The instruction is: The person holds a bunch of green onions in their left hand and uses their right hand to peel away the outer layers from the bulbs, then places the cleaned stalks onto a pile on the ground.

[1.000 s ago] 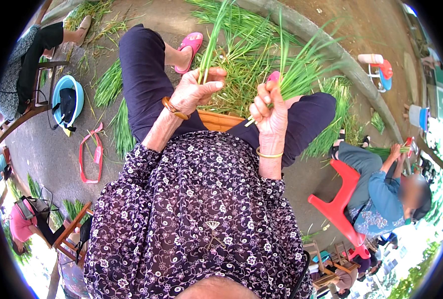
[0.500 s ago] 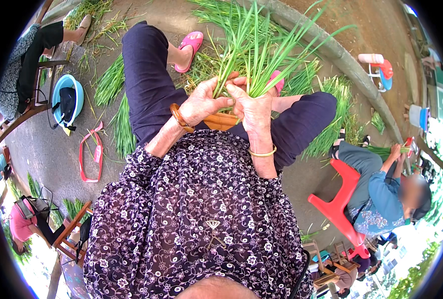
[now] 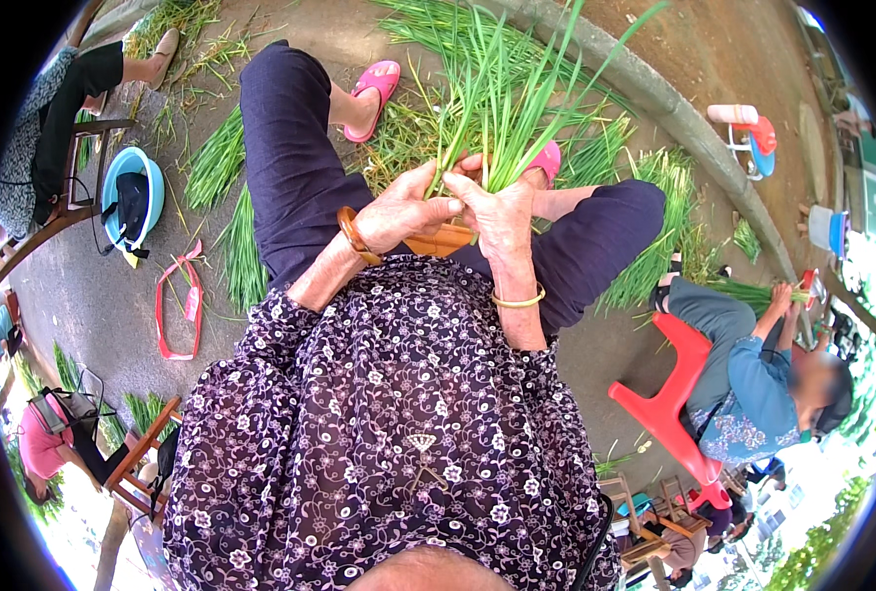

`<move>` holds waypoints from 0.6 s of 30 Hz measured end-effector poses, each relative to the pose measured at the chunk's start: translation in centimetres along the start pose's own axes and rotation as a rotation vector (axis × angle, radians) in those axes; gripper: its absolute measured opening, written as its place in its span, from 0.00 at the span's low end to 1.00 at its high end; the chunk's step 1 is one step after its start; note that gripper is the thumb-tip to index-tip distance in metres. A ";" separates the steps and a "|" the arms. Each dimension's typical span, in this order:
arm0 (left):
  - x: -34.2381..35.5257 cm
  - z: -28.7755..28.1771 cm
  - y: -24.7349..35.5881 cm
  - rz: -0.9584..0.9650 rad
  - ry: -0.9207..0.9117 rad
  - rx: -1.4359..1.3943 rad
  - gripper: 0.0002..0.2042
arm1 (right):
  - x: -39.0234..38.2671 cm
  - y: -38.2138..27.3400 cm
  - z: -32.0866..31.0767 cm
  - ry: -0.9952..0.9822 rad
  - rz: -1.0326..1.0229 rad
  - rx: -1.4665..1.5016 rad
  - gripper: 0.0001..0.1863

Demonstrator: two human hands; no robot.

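Note:
In front of my lap, my left hand [image 3: 406,209] is closed around the lower stems of a few long green chives. Close beside it, my right hand [image 3: 498,215] grips a fuller bunch of chives [image 3: 517,123], its leaves fanning up and away from me. Both thumbs nearly meet over the stem ends, so the fingertips are partly hidden. Beneath the hands an orange-brown wooden surface [image 3: 440,240] shows between my knees. More chives [image 3: 448,44] lie heaped on the ground beyond my feet.
Bundles of chives [image 3: 215,163] lie to my left, near a red strap [image 3: 165,315] and a blue basin [image 3: 113,192] holding a dark bag. A concrete curb [image 3: 645,89] curves past on the far right. One person sits by a red stool [image 3: 669,394], holding chives; other people sit around.
The chives in my hands have shifted slightly left and their leaves stand closer together. My right hand has moved a little left; my left hand stays nearly in place.

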State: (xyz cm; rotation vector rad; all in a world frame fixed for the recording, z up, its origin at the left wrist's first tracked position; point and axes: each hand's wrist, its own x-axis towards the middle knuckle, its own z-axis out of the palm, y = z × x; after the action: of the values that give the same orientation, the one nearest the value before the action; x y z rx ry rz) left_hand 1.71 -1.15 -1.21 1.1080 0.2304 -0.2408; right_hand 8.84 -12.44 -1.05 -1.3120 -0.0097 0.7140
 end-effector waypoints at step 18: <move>0.8 -4.4 -0.5 0.163 0.247 -0.618 0.11 | -0.2 -0.9 -2.3 -0.130 0.035 0.473 0.09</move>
State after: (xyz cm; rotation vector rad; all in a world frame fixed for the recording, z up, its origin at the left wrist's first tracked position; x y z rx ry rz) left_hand 2.03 2.56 -3.74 0.5343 0.4008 0.1142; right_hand 10.06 -14.62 -0.87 -0.8148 0.0736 0.7749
